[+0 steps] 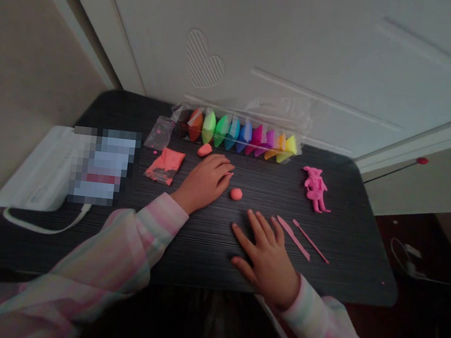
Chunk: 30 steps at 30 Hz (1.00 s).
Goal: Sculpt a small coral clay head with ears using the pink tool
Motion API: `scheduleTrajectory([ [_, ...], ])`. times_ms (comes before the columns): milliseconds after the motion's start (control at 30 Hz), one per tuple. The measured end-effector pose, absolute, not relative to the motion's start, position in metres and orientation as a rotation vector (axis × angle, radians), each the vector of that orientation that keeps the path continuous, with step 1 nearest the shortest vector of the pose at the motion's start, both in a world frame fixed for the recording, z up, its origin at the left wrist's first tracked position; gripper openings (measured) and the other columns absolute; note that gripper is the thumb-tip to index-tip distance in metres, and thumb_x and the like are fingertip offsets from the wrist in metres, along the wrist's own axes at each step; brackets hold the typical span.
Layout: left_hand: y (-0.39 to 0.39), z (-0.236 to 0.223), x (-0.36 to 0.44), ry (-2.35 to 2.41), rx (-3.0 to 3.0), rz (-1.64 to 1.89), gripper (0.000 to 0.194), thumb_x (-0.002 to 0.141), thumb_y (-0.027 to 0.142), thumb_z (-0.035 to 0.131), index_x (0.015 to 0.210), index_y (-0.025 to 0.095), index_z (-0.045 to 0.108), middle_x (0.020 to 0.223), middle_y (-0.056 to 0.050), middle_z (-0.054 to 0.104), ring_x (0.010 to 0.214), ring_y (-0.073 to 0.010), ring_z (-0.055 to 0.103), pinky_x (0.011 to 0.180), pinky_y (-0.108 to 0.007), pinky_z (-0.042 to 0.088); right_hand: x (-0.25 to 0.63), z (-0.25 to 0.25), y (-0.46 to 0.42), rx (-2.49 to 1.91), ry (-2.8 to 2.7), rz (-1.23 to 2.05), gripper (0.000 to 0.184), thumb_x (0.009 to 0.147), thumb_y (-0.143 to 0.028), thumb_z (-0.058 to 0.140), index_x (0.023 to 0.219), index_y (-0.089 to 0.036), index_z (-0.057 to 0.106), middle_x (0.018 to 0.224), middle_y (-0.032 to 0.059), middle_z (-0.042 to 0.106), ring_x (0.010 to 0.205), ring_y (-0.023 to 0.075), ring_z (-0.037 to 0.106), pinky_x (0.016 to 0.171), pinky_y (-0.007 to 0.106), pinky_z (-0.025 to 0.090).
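Ball (236,194), round, long axis indistinct | left fingers (220,166) loosely curled, hold unclear | right fingers (244,240) spread, empty

The clay ball (236,194) sits on the surface (192,251). Behind the ball is a row of clay packs (233,132). The left hand (202,182) is just left of it, and the open clay packet (171,161) is farther left. A clay lump (204,149) lies behind and left of the ball. The right hand (268,254) is in front and a bit right. A knife (294,238) and a stick (310,240) lie farther right, and the clay figure (314,185) is well to the right.
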<state>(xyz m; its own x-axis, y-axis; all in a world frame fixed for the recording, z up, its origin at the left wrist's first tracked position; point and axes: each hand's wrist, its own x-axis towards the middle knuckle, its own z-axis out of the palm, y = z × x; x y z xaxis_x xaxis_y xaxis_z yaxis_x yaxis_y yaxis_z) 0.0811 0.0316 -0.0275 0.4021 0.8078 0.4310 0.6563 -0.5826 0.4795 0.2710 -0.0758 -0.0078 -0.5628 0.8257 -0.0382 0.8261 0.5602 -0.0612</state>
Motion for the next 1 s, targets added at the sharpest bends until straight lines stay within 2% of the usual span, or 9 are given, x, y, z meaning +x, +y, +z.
scheduleTrajectory([
  [167, 0.0319, -0.0281, 0.081, 1.285, 2.421, 0.954, 0.024, 0.08, 0.02, 0.039, 0.097, 0.013, 0.055, 0.103, -0.009, 0.056, 0.104, -0.0192, 0.045, 0.092, -0.038, 0.036, 0.2698, -0.0072, -0.0759, 1.574, 2.728, -0.068, 0.048, 0.077, -0.043, 0.043, 0.122, -0.025, 0.04, 0.134, 0.0142, 0.028, 0.121, 0.0303, 0.025, 0.094, 0.051, 0.019],
  [300, 0.0319, -0.0282, 0.0813, 1.284, 2.412, 0.96, 0.024, 0.08, 0.02, 0.039, 0.097, 0.013, 0.055, 0.103, -0.009, 0.056, 0.104, -0.019, 0.045, 0.091, -0.038, 0.036, 0.269, -0.0072, -0.0763, 1.465, 2.767, -0.11, 0.049, 0.077, -0.043, 0.043, 0.123, -0.027, 0.037, 0.133, 0.0126, 0.03, 0.121, 0.0286, 0.026, 0.095, 0.05, 0.019],
  [467, 0.0318, -0.0281, 0.0815, 1.289, 2.42, 0.942, 0.024, 0.081, 0.02, 0.039, 0.097, 0.012, 0.055, 0.103, -0.01, 0.056, 0.104, -0.0183, 0.044, 0.093, -0.036, 0.035, 0.2689, -0.0077, -0.0763, 1.571, 2.721, -0.082, 0.048, 0.077, -0.045, 0.042, 0.121, -0.026, 0.04, 0.134, 0.0151, 0.028, 0.121, 0.0302, 0.025, 0.094, 0.051, 0.019],
  [567, 0.0319, -0.0281, 0.0817, 1.289, 2.414, 0.95, 0.024, 0.081, 0.019, 0.039, 0.097, 0.012, 0.055, 0.102, -0.01, 0.056, 0.103, -0.0184, 0.045, 0.091, -0.037, 0.036, 0.2688, -0.0079, -0.077, 1.451, 2.775, -0.12, 0.05, 0.077, -0.044, 0.043, 0.123, -0.026, 0.037, 0.133, 0.0128, 0.031, 0.121, 0.0283, 0.026, 0.095, 0.05, 0.019],
  [700, 0.0319, -0.0282, 0.0819, 1.282, 2.408, 0.965, 0.024, 0.08, 0.02, 0.039, 0.097, 0.014, 0.055, 0.102, -0.009, 0.056, 0.104, -0.0191, 0.045, 0.091, -0.039, 0.036, 0.2684, -0.008, -0.0769, 1.59, 2.725, -0.054, 0.049, 0.077, -0.043, 0.043, 0.122, -0.025, 0.04, 0.134, 0.0143, 0.029, 0.121, 0.0306, 0.026, 0.093, 0.051, 0.02],
  [833, 0.0317, -0.0283, 0.0816, 1.282, 2.4, 0.967, 0.024, 0.08, 0.019, 0.039, 0.097, 0.014, 0.055, 0.102, -0.009, 0.056, 0.104, -0.0191, 0.045, 0.091, -0.039, 0.036, 0.2672, -0.0078, -0.0774, 1.489, 2.759, -0.1, 0.049, 0.077, -0.043, 0.043, 0.123, -0.027, 0.037, 0.133, 0.0126, 0.031, 0.121, 0.0285, 0.026, 0.095, 0.05, 0.02],
  [1000, 0.0319, -0.0282, 0.0811, 1.286, 2.416, 0.944, 0.024, 0.08, 0.02, 0.039, 0.098, 0.013, 0.055, 0.103, -0.009, 0.056, 0.104, -0.0188, 0.044, 0.092, -0.037, 0.036, 0.2677, -0.0081, -0.0773, 1.561, 2.721, -0.089, 0.05, 0.078, -0.045, 0.041, 0.123, -0.025, 0.037, 0.134, 0.0145, 0.028, 0.122, 0.0301, 0.024, 0.094, 0.051, 0.019],
])
